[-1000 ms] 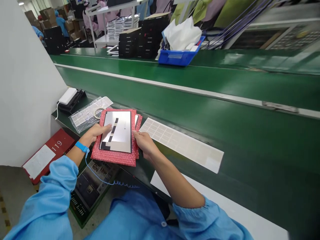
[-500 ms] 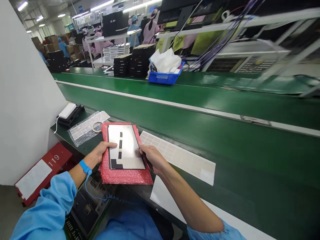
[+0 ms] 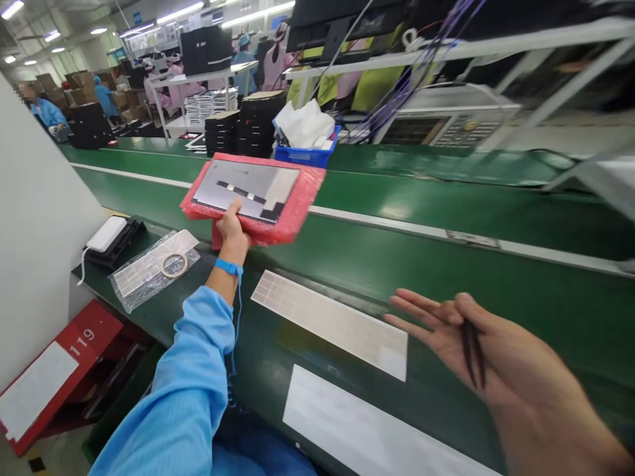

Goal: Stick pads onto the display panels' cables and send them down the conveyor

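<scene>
Just above the thumb of the left hand (image 3: 233, 228), a flat grey panel (image 3: 243, 177) is borne, tilted, on red bubble wrap (image 3: 302, 205); both are clasped by the left fingers, with the thumb pressed on top and the rest hidden beneath. Beyond these fingers, a blue bin (image 3: 302, 157) is seen, heaped with crumpled white material (image 3: 307, 125); its lower contents cannot be made out. To their left, a gridded sheet (image 3: 136, 274) is enclosed by a clear bag (image 3: 149, 295), on which a roll of tape (image 3: 173, 275) is laid. Farther down-left, a red box (image 3: 102, 324) is marked 119; its dim interior cannot be read. By the right hand (image 3: 506, 360), a dark 2-pronged tool (image 3: 467, 347) is pinched at the thumb, 3 fingers being extended loosely. Between the hands, a pale gridded strip (image 3: 330, 324) is laid flat.
</scene>
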The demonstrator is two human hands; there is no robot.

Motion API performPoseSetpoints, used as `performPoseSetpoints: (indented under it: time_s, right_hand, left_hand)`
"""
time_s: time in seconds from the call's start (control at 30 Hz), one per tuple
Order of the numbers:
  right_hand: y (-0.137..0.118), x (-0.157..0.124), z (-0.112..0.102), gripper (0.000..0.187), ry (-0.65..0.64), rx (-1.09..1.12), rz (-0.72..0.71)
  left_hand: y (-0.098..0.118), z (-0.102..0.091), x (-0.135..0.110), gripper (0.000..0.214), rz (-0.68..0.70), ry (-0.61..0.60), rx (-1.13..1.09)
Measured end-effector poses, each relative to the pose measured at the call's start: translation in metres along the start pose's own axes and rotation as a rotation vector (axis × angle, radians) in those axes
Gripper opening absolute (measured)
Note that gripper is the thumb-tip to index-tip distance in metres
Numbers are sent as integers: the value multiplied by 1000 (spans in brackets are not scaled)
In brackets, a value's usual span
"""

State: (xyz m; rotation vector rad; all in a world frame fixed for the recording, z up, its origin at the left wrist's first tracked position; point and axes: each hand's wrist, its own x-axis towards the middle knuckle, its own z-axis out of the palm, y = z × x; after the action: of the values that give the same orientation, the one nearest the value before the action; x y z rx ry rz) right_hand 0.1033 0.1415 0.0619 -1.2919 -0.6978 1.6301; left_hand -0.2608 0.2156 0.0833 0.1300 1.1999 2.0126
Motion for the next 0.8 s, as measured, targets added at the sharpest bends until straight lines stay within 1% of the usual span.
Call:
performPoseSetpoints:
  time_s: [0.07, 0.13, 0.2, 0.3, 0.37, 0.47, 0.57, 0.67, 0.77, 0.8]
  right_hand:
    - [7, -4, -15, 48, 40, 58, 31]
    - [14, -10, -31, 48, 88, 123, 54]
    - [21, -15, -49, 46, 141, 177, 70]
    - [32, -19, -69, 44, 189, 216, 73]
    - [39, -18, -75, 44, 194, 228, 76]
    - [47, -13, -72, 44, 179, 237, 94]
    - [52, -7, -61, 45, 151, 236, 111]
    - [57, -5, -52, 48, 95, 219, 124]
    - [62, -7, -51, 53, 69, 198, 107]
    - [63, -8, -52, 55, 68, 193, 96]
  left_hand:
    - [-7, 28, 25, 42, 50, 78, -1]
    - [-14, 42, 44, 43, 64, 139, 20]
    - [-22, 43, 58, 44, 57, 199, 60]
    - [-36, 35, 76, 45, 46, 284, 138]
    - [-44, 30, 87, 43, 52, 317, 190]
    - [-53, 27, 100, 42, 70, 343, 257]
    - [-59, 23, 105, 44, 83, 368, 317]
    - [-58, 17, 99, 44, 116, 362, 392]
    - [-43, 12, 80, 44, 185, 285, 512]
    - [-34, 10, 72, 44, 234, 205, 599]
